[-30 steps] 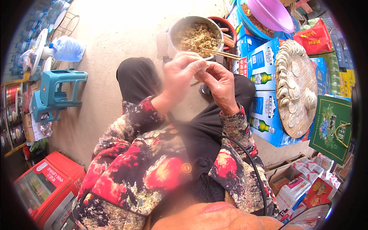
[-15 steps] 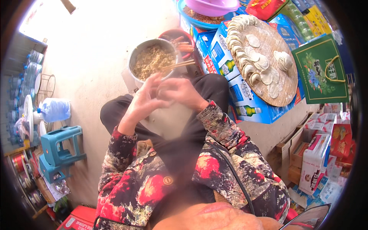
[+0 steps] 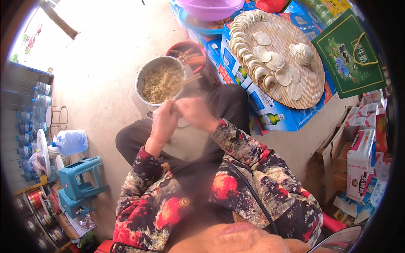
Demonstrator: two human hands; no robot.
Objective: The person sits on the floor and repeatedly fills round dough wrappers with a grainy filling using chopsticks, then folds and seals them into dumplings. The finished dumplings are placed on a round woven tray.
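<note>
- Left hand (image 3: 163,120) and right hand (image 3: 195,111) meet at frame centre, just below the round metal bowl of minced filling (image 3: 160,83); the fingers of both hands are pinched together on a small pale dough wrapper (image 3: 182,122), which is mostly hidden between them.
- Wrapper appearance: only a thin whitish edge shows under the right hand; whether it is sealed cannot be told.
- Done: a row of folded white dumplings (image 3: 244,46) lines the left rim of the round woven bamboo tray (image 3: 310,86), upper right.
- Left: several flat round wrappers (image 3: 278,63) lie unfilled on the tray; filling remains in the bowl, wooden chopsticks (image 3: 187,80) resting in it.
</note>
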